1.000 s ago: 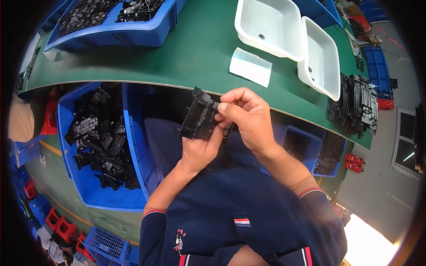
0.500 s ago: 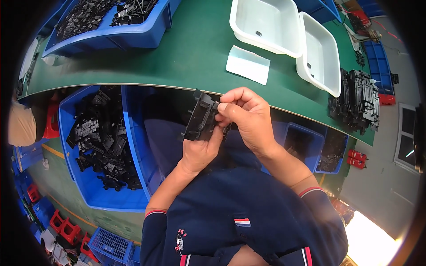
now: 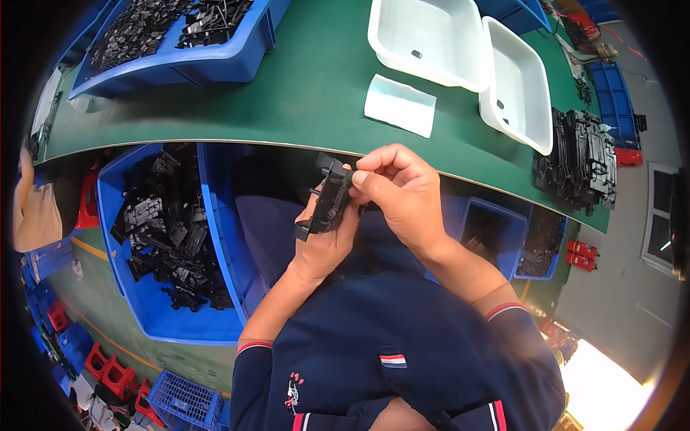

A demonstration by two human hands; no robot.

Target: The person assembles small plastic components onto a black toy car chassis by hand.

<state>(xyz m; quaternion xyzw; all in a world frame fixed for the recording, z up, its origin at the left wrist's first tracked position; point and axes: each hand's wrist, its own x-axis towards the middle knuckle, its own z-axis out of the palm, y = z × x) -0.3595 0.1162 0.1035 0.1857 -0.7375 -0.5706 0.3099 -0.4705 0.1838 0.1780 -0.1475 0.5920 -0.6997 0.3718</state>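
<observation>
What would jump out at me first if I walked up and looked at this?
Both hands at centre: the left hand cradles a black plastic part while the right hand pinches its top. To the left sits a blue bin heaped with similar black parts, and two white trays rest on the green table beyond.

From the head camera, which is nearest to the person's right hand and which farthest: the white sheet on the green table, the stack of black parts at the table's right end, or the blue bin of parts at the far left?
Measured from the right hand:
1. White sheet, just beyond the hand on the green table.
2. Stack of black parts, off to the right at the table's end.
3. Blue bin of parts, far up on the left.
</observation>
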